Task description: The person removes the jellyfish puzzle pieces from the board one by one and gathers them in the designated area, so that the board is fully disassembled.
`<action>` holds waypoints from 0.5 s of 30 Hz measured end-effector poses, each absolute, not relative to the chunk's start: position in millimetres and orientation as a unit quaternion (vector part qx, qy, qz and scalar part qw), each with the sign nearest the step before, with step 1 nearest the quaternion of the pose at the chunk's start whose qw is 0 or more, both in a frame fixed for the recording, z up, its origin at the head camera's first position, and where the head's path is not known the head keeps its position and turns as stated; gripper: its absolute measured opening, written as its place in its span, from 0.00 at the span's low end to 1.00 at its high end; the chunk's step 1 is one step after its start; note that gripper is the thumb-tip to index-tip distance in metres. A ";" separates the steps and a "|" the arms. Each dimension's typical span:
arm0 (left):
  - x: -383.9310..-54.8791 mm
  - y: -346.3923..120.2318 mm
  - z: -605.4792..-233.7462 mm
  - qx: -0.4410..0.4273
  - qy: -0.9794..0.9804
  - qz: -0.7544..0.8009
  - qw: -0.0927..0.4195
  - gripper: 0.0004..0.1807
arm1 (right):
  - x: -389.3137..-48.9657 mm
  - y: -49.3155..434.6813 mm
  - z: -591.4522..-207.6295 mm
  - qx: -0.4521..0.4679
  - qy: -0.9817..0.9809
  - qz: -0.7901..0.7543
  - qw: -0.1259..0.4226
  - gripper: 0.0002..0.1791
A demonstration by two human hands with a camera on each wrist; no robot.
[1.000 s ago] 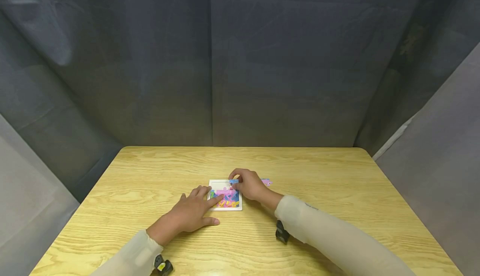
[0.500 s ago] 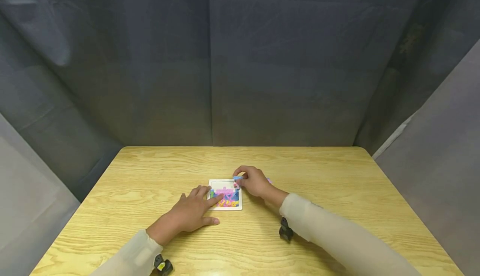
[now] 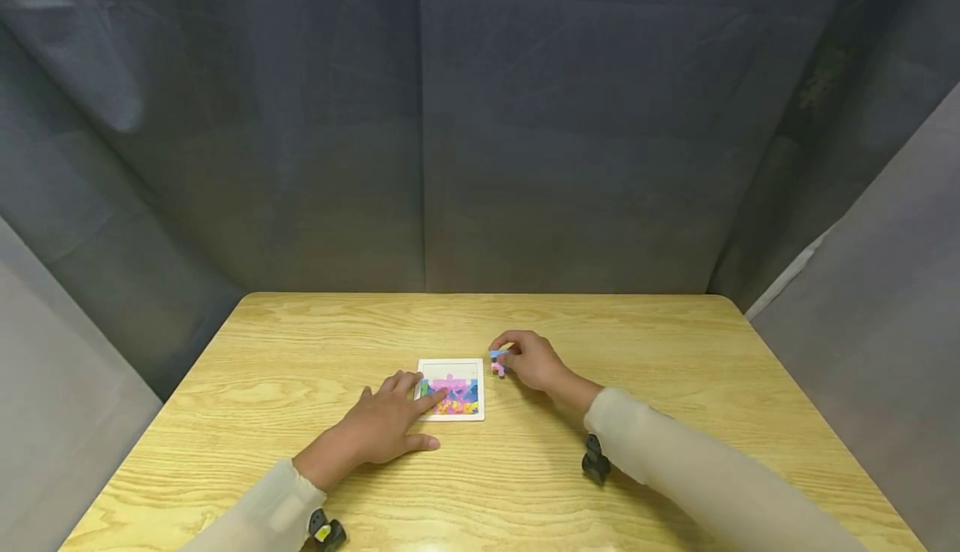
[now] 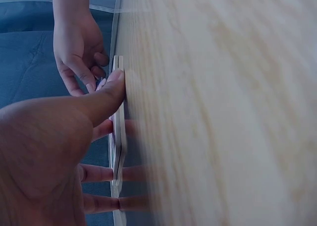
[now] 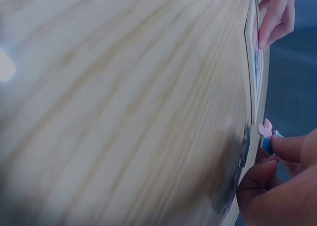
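A small white-framed jigsaw tray [image 3: 461, 370] lies in the middle of the table, its lower part filled with a pink, blue and yellow picture and its upper part bare white. My left hand [image 3: 378, 425] rests on the tray's left side with fingers spread, the index fingertip on the picture. Just off the tray's right edge, my right hand [image 3: 534, 362] pinches a pink and blue jigsaw piece [image 3: 498, 364] between thumb and fingers. The same jigsaw piece [image 5: 266, 128] shows its knobbed outline in the right wrist view, partly covered by the thumb.
Both forearms rest over a wood-grain table [image 3: 337, 327]. Beside the right hand, a dark blurred shape [image 5: 245, 141] lies on the tabletop in the right wrist view. Grey curtains [image 3: 420, 118] hang behind the table and at both sides.
My right hand has moved right with the jigsaw piece, from over the tray's upper right corner to beside the tray. It now covers the loose piece seen there earlier. The left hand stays still.
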State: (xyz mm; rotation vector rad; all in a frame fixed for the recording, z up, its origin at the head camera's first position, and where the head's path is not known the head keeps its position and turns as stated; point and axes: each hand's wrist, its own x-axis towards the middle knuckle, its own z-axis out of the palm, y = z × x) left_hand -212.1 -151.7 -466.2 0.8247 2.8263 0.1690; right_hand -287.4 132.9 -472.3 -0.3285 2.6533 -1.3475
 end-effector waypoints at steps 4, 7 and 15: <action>-211.7 -151.7 -465.8 0.283 0.953 0.060 0.095 0.43 | -287.8 142.4 -473.9 -0.100 0.886 -0.447 0.071 0.09; -211.1 -152.0 -464.9 0.285 0.952 0.063 0.093 0.42 | -288.4 149.8 -474.6 -0.095 0.888 -0.444 0.067 0.10; -211.7 -151.4 -466.0 0.288 0.951 0.062 0.089 0.42 | -289.2 171.0 -475.6 -0.087 0.892 -0.441 0.056 0.11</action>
